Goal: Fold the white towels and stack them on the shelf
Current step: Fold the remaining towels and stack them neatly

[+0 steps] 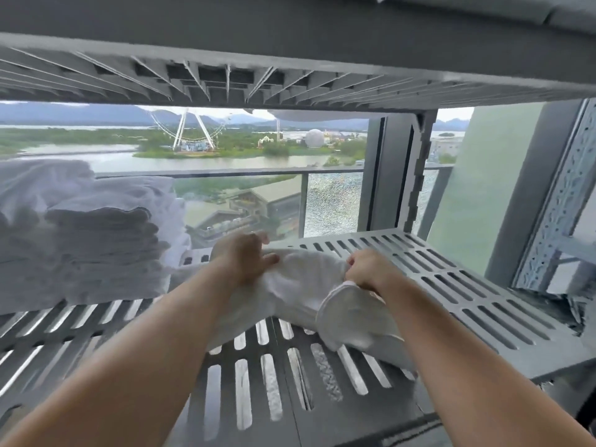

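1. White terry cloth: the white towel (303, 285) lies crumpled on the slatted grey shelf (451, 285), just to the right of the stack of folded towels (96, 240).
2. My left hand (240, 258) grips the towel end nearer the stack, fingers curled over the cloth.
3. My right hand (371, 269) pinches a bunched fold on the side away from the stack, fingers closed tight.
4. A hemmed corner of the towel droops toward me, farther from the stack than my right wrist.
5. The stack rests on the same shelf, with looser white cloth heaped behind it.
6. Above the stack runs the ribbed underside of an upper shelf (290, 75). Far beyond the stack, through glass, stands a Ferris wheel (190, 130).
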